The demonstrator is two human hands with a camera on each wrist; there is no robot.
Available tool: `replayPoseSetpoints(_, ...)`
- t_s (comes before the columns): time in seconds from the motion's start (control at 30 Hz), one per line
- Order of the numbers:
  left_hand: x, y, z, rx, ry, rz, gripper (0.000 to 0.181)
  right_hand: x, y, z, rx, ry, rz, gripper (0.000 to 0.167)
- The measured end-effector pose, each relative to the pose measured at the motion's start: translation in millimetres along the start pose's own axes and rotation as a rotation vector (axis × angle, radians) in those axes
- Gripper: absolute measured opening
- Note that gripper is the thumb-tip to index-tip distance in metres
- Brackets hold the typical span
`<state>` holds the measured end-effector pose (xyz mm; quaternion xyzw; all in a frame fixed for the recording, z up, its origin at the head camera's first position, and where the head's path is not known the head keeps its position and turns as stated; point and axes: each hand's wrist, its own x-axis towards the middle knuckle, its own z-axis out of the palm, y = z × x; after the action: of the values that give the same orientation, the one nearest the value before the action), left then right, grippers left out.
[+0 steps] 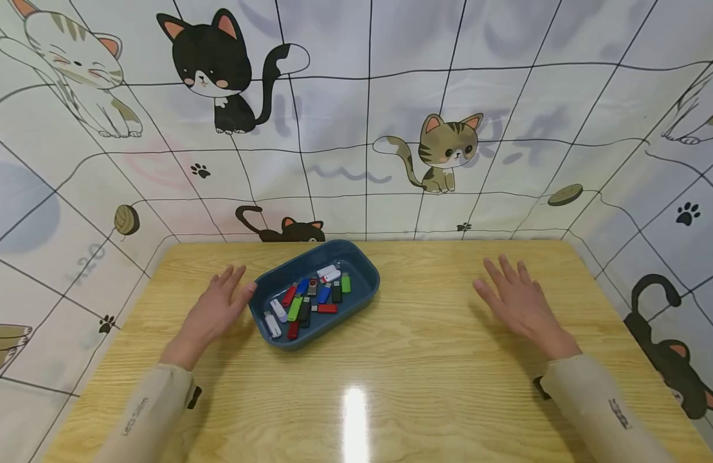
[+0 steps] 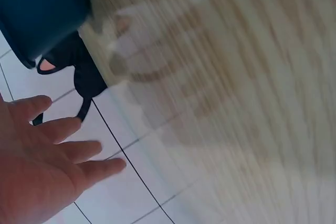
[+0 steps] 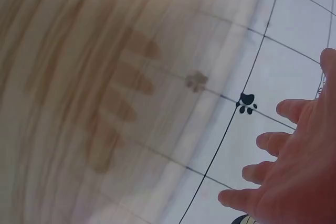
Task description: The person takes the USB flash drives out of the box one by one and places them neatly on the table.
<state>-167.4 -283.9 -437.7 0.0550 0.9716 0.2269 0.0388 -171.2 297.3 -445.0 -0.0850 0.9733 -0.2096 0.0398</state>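
Note:
A dark blue oval-cornered bin stands tilted in plan on the table, holding several USB sticks: red, green, blue, black and white ones. My left hand is just left of the bin with fingers spread, its thumb near the rim; whether they touch I cannot tell. The left wrist view has that hand empty, below the bin's blue wall. Well to the right, my right hand hovers over the table with fingers spread, empty; the right wrist view agrees.
The light wooden table carries a bright glare spot at its front middle. Behind it and on both sides hangs a white gridded cloth printed with cartoon cats and paw prints.

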Motion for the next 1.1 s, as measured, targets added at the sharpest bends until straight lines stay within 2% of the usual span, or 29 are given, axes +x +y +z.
replayPoseSetpoints(0.2, -6.7, 14.2, 2.5, -0.136, 0.012, -0.038, 0.079, 1.2, -10.4, 0.5, 0.151, -0.012, -0.004, 0.079)
replayPoseSetpoints(0.47, -12.9, 29.5, 8.2, -0.433, -0.051, -0.145, 0.071, -0.9, -30.2, 0.5, 0.343, 0.008, 0.031, 0.076)
replayPoseSetpoints(0.6, -13.5, 33.3, 12.3, -0.537, -0.058, -0.174, 0.063, 0.7, -37.5, 2.4, 0.416, 0.012, 0.054, 0.077)
replayPoseSetpoints(0.7, -14.3, 35.6, 14.8, -0.567, -0.044, -0.173, 0.061, 2.4, -41.8, 4.6, 0.458, 0.014, 0.058, 0.078)
replayPoseSetpoints(0.83, -14.2, 35.8, 18.5, -0.562, -0.026, -0.174, 0.061, 2.5, -47.4, 7.4, 0.51, 0.003, 0.061, 0.078)
replayPoseSetpoints(1.1, -9.5, 38.0, 20.1, -0.554, 0.006, -0.15, 0.06, -1.7, -57.2, 13.0, 0.725, -0.029, 0.028, 0.073)
